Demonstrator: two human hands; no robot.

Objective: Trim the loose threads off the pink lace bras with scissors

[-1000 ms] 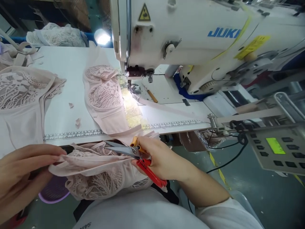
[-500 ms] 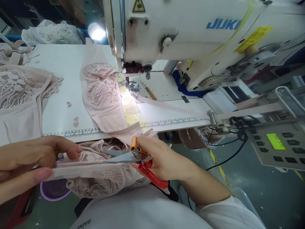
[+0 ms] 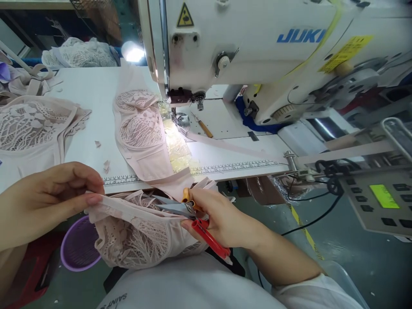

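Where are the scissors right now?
In the head view, just below centre, the scissors are in the right hand, at the lace garment whose edge the left hand pinches.

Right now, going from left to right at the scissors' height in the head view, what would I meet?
Left hand, held lace garment, scissors, right hand, yellow floor tape, control panel.

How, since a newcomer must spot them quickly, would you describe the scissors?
From the big white sewing machine, look down to the ruler strip fronting the table. Below it, the right hand holds the scissors, blades apart. One yellow-orange handle and one red handle set them off from the pale lace garment at their blades.
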